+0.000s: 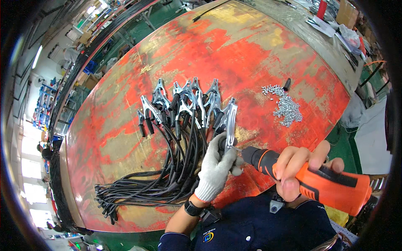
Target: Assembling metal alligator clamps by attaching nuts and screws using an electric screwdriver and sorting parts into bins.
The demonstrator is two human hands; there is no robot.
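Note:
My left hand (217,167), in a white knit glove, is closed around the lower part of a silver metal clamp (231,119) with its jaws pointing up. My bare right hand (295,169) grips an orange and black cordless screwdriver (331,188), held almost level and pointing left. Its bit meets the clamp's lower end beside my left fingers; whether a screw sits there is too small to tell. Left of the clamp lie several similar silver clamps (197,98) with black handle sleeves, joined to a bundle of black cables (167,180).
A pile of small silver screws (287,108) lies to the right on the worn red and tan table (234,46), with a black sleeve (287,84) beside it. A thin black cable (205,14) rests at the far edge. Papers and a plastic bag (349,35) occupy the far right surface.

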